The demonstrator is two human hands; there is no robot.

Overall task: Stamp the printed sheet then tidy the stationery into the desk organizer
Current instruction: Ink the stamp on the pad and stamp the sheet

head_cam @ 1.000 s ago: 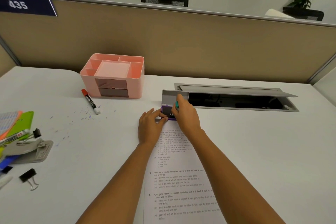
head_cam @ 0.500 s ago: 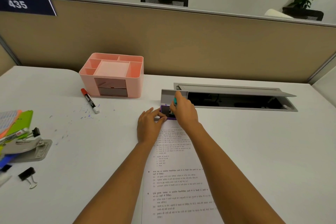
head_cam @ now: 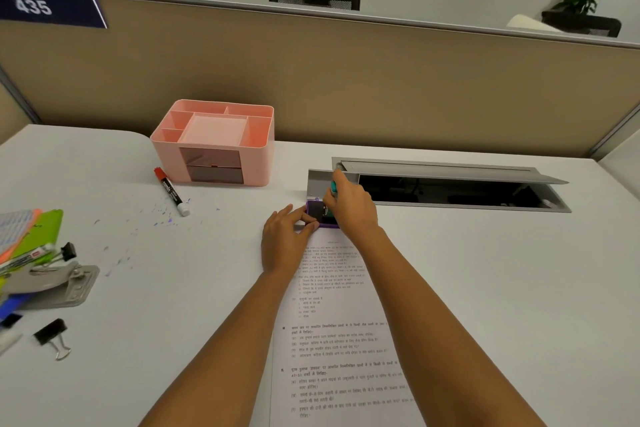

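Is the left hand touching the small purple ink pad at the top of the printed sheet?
Touching. The head view shows the left hand pinching the near corner of the small purple ink pad, fingers directly against its edge.

- stamp [head_cam: 333, 186]: only the teal top shows; the body is hidden inside the right hand [head_cam: 349, 210].
- ink pad [head_cam: 316, 212]: right part covered by that hand, left edge under the left hand [head_cam: 284, 243].
- printed sheet [head_cam: 332, 340]: cut off at the bottom edge, its sides under the forearms, text too small to read.
- stationery pile [head_cam: 41, 253]: cut off at the left edge.
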